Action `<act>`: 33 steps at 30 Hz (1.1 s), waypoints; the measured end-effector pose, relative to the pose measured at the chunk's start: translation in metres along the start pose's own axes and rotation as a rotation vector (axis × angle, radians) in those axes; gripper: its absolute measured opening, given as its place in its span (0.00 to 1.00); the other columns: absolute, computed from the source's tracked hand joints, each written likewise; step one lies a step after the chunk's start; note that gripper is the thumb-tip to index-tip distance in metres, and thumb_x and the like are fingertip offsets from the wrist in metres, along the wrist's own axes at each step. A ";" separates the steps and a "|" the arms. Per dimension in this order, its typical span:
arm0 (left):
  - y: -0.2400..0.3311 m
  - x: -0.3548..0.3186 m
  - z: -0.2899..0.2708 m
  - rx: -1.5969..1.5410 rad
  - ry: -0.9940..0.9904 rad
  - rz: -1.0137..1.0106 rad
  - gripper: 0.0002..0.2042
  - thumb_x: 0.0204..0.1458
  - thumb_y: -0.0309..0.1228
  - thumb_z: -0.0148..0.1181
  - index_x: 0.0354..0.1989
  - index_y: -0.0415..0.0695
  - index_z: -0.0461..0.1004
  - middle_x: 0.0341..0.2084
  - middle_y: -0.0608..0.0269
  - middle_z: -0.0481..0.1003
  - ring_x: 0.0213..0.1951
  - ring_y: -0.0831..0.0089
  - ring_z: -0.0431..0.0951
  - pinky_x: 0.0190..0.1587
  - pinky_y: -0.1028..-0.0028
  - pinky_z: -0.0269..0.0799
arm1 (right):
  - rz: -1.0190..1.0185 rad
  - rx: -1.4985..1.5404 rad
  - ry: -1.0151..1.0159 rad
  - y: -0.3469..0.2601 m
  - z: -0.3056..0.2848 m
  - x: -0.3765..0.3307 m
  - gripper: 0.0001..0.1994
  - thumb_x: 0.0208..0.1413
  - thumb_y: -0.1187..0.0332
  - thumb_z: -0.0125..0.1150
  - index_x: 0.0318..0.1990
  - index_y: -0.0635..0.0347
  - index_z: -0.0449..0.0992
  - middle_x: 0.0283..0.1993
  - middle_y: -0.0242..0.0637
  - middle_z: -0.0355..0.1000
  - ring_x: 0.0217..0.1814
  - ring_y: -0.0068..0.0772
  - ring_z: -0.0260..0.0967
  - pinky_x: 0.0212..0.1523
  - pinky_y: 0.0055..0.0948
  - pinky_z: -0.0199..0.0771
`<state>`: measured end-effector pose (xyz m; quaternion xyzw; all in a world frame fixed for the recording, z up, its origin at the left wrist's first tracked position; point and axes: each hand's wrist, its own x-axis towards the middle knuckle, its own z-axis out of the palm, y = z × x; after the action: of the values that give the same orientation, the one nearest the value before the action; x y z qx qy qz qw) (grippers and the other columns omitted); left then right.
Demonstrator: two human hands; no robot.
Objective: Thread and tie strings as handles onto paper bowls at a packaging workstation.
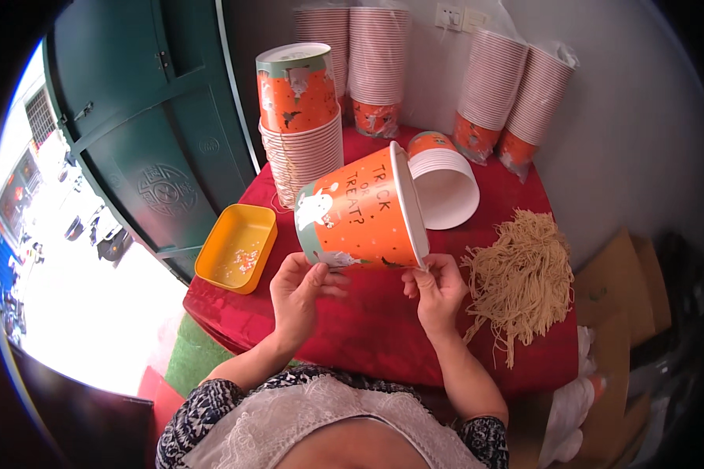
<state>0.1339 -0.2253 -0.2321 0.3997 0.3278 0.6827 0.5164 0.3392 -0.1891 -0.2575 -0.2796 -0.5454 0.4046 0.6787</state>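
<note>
An orange paper bucket (356, 211) with a green base band, a white ghost picture and a white rim is tilted on its side above the table, its mouth to the right. My left hand (299, 291) grips it at the base end, thumb on the near side. At the lower part of the rim, my right hand (434, 291) pinches the edge between thumb and fingers; whether something small is also between them I cannot tell. Beside my right hand lies a loose pile of tan cords (522, 273). A yellow tray (211, 258) with small pale bits in it sits left of my left hand.
A stack of nested buckets (299, 98) stands upside down behind the tray. More nested buckets (444, 187) lie sideways beyond the held one. Tall wrapped stacks (489, 86) line the wall. The table has a red cloth (352, 328); cardboard (614, 297) stands at right, a green door (156, 148) at left.
</note>
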 end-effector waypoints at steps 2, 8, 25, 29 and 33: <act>0.001 0.001 -0.003 -0.010 0.066 0.101 0.09 0.61 0.28 0.59 0.44 0.38 0.69 0.32 0.55 0.78 0.29 0.68 0.81 0.33 0.72 0.81 | 0.018 -0.033 -0.078 0.005 0.001 -0.003 0.08 0.64 0.69 0.60 0.42 0.63 0.70 0.28 0.36 0.75 0.23 0.19 0.69 0.24 0.17 0.68; 0.076 0.018 -0.026 0.401 0.189 0.545 0.03 0.58 0.19 0.58 0.39 0.38 0.74 0.30 0.67 0.75 0.28 0.83 0.74 0.31 0.82 0.71 | -0.195 -0.196 -0.145 0.001 0.000 0.001 0.19 0.66 0.71 0.53 0.60 0.73 0.65 0.53 0.44 0.71 0.28 0.20 0.69 0.25 0.17 0.68; 0.257 0.236 -0.049 1.296 0.487 1.073 0.11 0.53 0.37 0.64 0.39 0.43 0.79 0.34 0.59 0.80 0.37 0.61 0.81 0.44 0.66 0.74 | -0.025 -0.364 -0.097 0.022 -0.020 0.006 0.13 0.68 0.67 0.50 0.48 0.70 0.75 0.48 0.40 0.71 0.28 0.20 0.67 0.28 0.21 0.70; 0.260 0.273 -0.030 1.360 0.380 1.025 0.12 0.52 0.38 0.64 0.40 0.45 0.80 0.32 0.59 0.81 0.37 0.61 0.81 0.44 0.66 0.75 | -0.004 -0.410 -0.103 0.025 -0.020 0.007 0.12 0.68 0.68 0.50 0.45 0.70 0.76 0.45 0.39 0.73 0.27 0.20 0.67 0.28 0.21 0.71; 0.248 0.292 -0.006 1.378 0.238 1.045 0.12 0.51 0.39 0.65 0.38 0.46 0.80 0.32 0.58 0.81 0.37 0.61 0.82 0.43 0.65 0.76 | 0.009 -0.475 -0.139 0.027 -0.022 0.008 0.12 0.67 0.69 0.51 0.43 0.71 0.77 0.42 0.40 0.74 0.27 0.22 0.68 0.28 0.23 0.72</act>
<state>-0.0240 -0.0058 0.0387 0.6483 0.4940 0.5192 -0.2571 0.3544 -0.1670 -0.2815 -0.4052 -0.6692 0.2862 0.5532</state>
